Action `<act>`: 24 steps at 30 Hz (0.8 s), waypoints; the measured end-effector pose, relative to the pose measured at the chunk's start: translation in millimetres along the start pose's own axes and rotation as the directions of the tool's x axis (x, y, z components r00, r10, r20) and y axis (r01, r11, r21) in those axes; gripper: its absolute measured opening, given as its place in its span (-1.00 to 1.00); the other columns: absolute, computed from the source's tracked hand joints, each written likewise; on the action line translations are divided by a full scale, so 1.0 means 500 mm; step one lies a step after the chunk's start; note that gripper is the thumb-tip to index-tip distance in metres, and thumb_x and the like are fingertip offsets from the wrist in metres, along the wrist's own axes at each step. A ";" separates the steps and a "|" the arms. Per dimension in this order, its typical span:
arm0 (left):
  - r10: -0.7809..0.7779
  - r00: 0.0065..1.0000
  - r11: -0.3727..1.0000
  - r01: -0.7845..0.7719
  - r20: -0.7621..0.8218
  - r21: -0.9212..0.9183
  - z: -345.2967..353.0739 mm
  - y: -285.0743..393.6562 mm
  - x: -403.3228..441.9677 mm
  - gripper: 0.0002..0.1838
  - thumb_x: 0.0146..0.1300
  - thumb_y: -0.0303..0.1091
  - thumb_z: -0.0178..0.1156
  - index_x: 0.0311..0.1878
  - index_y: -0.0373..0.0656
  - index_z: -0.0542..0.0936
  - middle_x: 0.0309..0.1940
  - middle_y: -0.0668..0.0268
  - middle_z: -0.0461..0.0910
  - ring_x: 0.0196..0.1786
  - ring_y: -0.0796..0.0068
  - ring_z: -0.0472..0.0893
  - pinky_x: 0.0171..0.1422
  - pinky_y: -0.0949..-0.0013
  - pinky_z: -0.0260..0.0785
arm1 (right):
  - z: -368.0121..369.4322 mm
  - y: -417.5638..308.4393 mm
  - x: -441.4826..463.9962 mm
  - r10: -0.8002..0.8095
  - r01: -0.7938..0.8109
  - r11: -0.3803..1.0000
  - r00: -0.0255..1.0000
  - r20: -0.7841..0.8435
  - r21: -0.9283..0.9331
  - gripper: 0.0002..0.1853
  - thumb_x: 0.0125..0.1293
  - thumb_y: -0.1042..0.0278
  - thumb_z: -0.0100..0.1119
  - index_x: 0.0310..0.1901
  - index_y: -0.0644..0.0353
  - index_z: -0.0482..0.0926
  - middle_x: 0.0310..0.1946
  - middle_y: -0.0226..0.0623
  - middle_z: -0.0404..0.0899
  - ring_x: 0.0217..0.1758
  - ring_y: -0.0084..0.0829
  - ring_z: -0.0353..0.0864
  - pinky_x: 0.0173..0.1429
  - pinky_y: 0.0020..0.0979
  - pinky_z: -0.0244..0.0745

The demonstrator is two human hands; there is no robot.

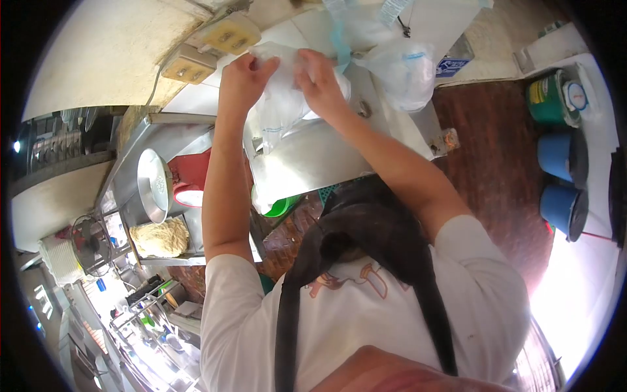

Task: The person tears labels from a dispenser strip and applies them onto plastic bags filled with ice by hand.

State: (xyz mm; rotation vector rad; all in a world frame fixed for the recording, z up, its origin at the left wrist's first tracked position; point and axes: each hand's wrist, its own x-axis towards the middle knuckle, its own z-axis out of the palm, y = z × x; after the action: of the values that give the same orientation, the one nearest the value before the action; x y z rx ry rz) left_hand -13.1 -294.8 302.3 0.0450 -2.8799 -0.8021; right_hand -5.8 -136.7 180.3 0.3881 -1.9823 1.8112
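The left grip (248,80) is pinching a translucent white plastic bag (282,98), the blurred right grip (319,81) touching its other side, closed or not I cannot tell; both are apparently steadying it. It is occupying the shiny metal worktop (346,153) towards the left edge; another bulging clear plastic bag (405,78) is sitting near the right.

- I'm in what looks like a working food kitchen
- metal worktop (326,157) before me
- red scale (191,170) with metal pan (154,186), left
- my dark apron (375,222)
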 end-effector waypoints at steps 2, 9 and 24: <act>0.013 1.000 0.998 -0.013 -0.012 0.059 0.008 -0.006 0.004 -0.49 0.15 0.02 0.41 -0.42 -0.37 0.60 -0.57 -0.01 0.59 -0.49 0.01 0.59 -0.31 0.12 0.44 | 0.034 0.077 0.013 0.196 -0.192 0.979 0.979 0.061 -0.064 -0.55 0.47 0.08 0.16 0.18 0.29 0.53 0.12 0.11 0.57 0.21 0.13 0.53 0.32 -0.07 0.42; -0.054 0.998 0.997 0.055 -0.018 0.051 0.003 0.009 -0.005 -0.50 0.16 0.01 0.41 -0.40 -0.35 0.62 -0.55 -0.01 0.60 -0.45 -0.02 0.61 -0.29 0.11 0.45 | 0.013 0.072 0.009 0.033 -0.037 0.998 0.995 0.090 0.040 -0.16 0.35 -0.13 0.29 0.42 0.35 0.28 0.35 0.18 0.38 0.42 0.10 0.36 0.48 -0.03 0.25; 0.023 0.953 0.988 -0.067 -0.301 -0.138 -0.142 0.088 -0.056 -0.84 0.31 -0.35 0.39 -0.15 -0.22 0.71 -0.42 0.37 0.66 -0.36 0.63 0.55 -0.21 0.47 0.43 | -0.164 0.053 -0.084 0.364 -0.342 0.930 0.906 0.214 -0.133 -0.19 0.46 -0.12 0.18 0.49 0.30 0.18 0.46 0.00 0.27 0.51 -0.07 0.28 0.56 -0.09 0.15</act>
State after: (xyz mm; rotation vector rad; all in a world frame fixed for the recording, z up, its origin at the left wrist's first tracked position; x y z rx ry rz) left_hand 26.2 -291.5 381.4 0.0766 -2.5240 -0.9098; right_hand 27.9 -55.7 141.7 0.2317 -2.4235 1.9498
